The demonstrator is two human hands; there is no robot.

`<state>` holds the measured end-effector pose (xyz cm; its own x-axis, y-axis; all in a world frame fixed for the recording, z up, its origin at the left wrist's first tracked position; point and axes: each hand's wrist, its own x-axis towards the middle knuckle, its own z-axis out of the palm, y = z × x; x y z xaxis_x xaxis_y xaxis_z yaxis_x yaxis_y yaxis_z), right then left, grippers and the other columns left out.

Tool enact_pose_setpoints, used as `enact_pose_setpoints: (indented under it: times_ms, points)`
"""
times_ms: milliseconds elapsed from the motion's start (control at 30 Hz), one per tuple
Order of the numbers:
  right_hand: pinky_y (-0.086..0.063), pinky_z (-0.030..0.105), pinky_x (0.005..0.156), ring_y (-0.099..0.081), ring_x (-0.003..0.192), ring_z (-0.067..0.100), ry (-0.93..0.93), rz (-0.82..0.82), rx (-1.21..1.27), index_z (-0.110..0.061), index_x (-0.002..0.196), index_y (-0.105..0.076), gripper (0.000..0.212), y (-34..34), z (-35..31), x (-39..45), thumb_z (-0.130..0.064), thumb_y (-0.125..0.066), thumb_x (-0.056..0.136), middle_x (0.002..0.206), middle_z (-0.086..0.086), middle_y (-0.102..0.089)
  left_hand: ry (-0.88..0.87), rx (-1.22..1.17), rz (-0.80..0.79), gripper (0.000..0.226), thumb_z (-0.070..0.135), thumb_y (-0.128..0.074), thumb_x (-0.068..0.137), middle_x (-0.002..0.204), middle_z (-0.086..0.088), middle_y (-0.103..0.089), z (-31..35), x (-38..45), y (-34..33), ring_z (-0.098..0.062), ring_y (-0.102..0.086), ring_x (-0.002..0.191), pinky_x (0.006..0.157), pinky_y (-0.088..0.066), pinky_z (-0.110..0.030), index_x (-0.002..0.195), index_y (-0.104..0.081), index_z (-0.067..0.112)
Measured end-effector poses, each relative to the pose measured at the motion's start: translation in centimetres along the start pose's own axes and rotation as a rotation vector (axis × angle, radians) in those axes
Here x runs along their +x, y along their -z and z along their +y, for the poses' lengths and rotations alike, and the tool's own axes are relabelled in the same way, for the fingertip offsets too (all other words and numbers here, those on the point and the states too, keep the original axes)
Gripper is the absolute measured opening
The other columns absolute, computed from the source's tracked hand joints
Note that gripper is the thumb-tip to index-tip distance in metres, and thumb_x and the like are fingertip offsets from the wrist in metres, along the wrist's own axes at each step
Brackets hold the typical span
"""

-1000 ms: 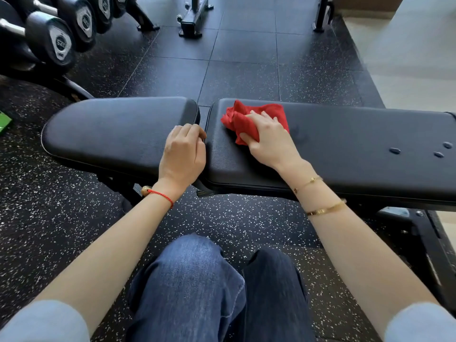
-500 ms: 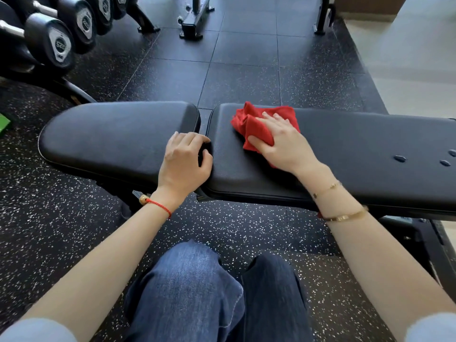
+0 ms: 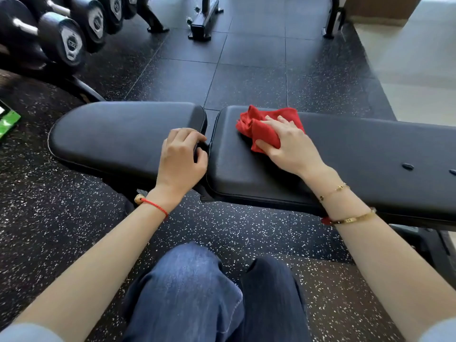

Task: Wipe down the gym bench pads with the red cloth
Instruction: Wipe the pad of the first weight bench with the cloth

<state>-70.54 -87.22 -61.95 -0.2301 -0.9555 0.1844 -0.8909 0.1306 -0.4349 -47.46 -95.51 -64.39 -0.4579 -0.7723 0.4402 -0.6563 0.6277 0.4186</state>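
Observation:
A black gym bench lies across the view with two pads: a shorter seat pad (image 3: 116, 134) on the left and a long back pad (image 3: 365, 154) on the right, with a narrow gap between them. The crumpled red cloth (image 3: 261, 127) sits on the left end of the long pad. My right hand (image 3: 288, 144) lies on the cloth, thumb tucked under its near edge, holding it against the pad. My left hand (image 3: 182, 159) grips the right end of the seat pad, fingers curled over its edge into the gap.
A rack of black dumbbells (image 3: 71, 33) stands at the far left. A green item (image 3: 8, 119) lies on the speckled rubber floor at the left edge. Machine feet (image 3: 204, 21) stand beyond the bench. My knees in jeans (image 3: 197, 292) are below.
My right hand has slid the red cloth a little to the right along the long pad. My left hand has kept its hold on the seat pad's end.

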Motion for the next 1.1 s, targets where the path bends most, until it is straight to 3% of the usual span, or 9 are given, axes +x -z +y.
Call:
enact_pose_setpoints:
  times_ms: [133, 267, 400, 533, 633, 833, 1100]
  points:
    - [-0.019, 0.040, 0.116, -0.033, 0.138, 0.032, -0.011, -0.021, -0.050, -0.024, 0.136, -0.047, 0.050, -1.4, -1.3, 4.9, -0.036, -0.058, 0.089, 0.147, 0.007, -0.043, 0.030, 0.125, 0.057, 0.027, 0.010, -0.056, 0.081, 0.107, -0.001, -0.066, -1.3, -0.5, 0.5, -0.027, -0.054, 0.107, 0.092, -0.037, -0.037, 0.105, -0.067, 0.016]
    - [-0.019, 0.036, 0.114, -0.036, 0.136, 0.028, 0.139, -0.084, -0.084, -0.016, 0.132, -0.051, 0.048, -3.5, -4.9, 7.4, -0.035, -0.057, 0.089, 0.138, 0.008, -0.052, 0.090, 0.128, 0.095, 0.027, 0.010, -0.052, 0.085, 0.108, 0.001, -0.065, -2.1, -0.7, 0.4, -0.025, -0.054, 0.107, 0.093, -0.036, -0.038, 0.107, -0.066, 0.017]
    - [-0.020, 0.040, 0.114, -0.039, 0.133, 0.028, 0.310, -0.123, -0.091, -0.011, 0.117, -0.060, 0.038, -4.0, -6.7, 4.4, -0.034, -0.059, 0.087, 0.126, 0.007, -0.060, 0.116, 0.072, 0.137, 0.029, 0.008, -0.050, 0.081, 0.102, 0.001, -0.067, -2.2, -0.7, 0.3, -0.025, -0.056, 0.104, 0.092, -0.037, -0.038, 0.102, -0.067, 0.017]
    - [-0.019, 0.039, 0.118, -0.034, 0.139, 0.022, 0.364, -0.111, 0.041, -0.014, 0.128, -0.056, 0.046, -3.5, -5.4, -0.5, -0.035, -0.061, 0.088, 0.135, -0.001, -0.056, 0.117, 0.057, 0.154, 0.029, 0.007, -0.049, 0.079, 0.100, 0.003, -0.067, -2.4, -1.0, 0.1, -0.022, -0.056, 0.102, 0.091, -0.037, -0.035, 0.099, -0.067, 0.017]
    - [-0.019, 0.033, 0.117, -0.035, 0.139, 0.022, 0.305, -0.120, 0.089, -0.013, 0.127, -0.057, 0.045, -3.3, -5.0, 1.7, -0.031, -0.063, 0.087, 0.135, 0.001, -0.056, 0.114, 0.071, 0.144, 0.027, 0.007, -0.050, 0.079, 0.100, 0.004, -0.066, -2.3, -1.0, 0.0, -0.021, -0.055, 0.101, 0.092, -0.036, -0.034, 0.097, -0.067, 0.017]
    - [-0.024, 0.039, 0.112, -0.041, 0.127, 0.026, 0.160, -0.100, -0.064, -0.012, 0.119, -0.060, 0.037, -4.1, -5.9, 7.9, -0.032, -0.058, 0.088, 0.127, 0.009, -0.059, 0.109, 0.121, 0.148, 0.026, 0.009, -0.049, 0.078, 0.099, 0.005, -0.065, -2.2, -1.0, 0.0, -0.021, -0.057, 0.101, 0.096, -0.032, -0.031, 0.095, -0.066, 0.019]
    - [-0.016, 0.041, 0.119, -0.030, 0.141, 0.021, 0.354, -0.145, 0.055, -0.016, 0.126, -0.057, 0.045, -4.2, -6.7, -2.4, -0.038, -0.061, 0.086, 0.136, -0.003, -0.056, 0.089, 0.131, 0.156, 0.024, 0.013, -0.049, 0.078, 0.100, 0.006, -0.064, -2.3, -1.1, -0.2, -0.021, -0.056, 0.101, 0.096, -0.031, -0.033, 0.093, -0.066, 0.021]
